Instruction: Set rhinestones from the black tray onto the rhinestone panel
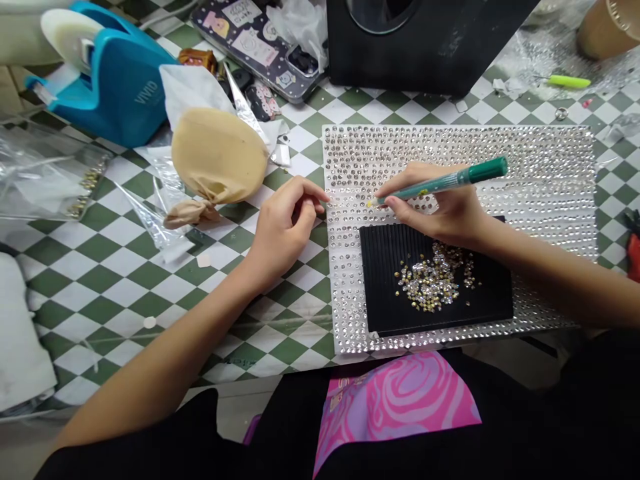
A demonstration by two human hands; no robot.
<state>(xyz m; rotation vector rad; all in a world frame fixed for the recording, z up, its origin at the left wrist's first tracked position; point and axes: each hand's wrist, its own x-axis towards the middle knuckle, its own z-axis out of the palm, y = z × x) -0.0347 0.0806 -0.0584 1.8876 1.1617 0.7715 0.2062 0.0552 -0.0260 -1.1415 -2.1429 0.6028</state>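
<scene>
My right hand (445, 207) pinches a green pen (450, 181) with a pale yellow tip, held slanting low over a white sheet (345, 233) set with rows of clear rhinestones. The tip is close to the sheet's left part, near a small yellowish spot. Under my right wrist lies a black ridged tray (440, 320) bearing a heap of loose gold and silver rhinestones (430, 283). My left hand (287, 223) rests at the sheet's left edge, index finger reaching to it and apart from the other fingers, which are loosely curled. I see nothing in it.
A tied beige pouch (220, 157) and clear plastic bags (50, 173) lie left, below a blue tape dispenser (127, 87). Behind are a patterned phone (255, 43) and a black box (410, 53). A yellow-green tool (569, 81) and a cup (610, 30) stand back right.
</scene>
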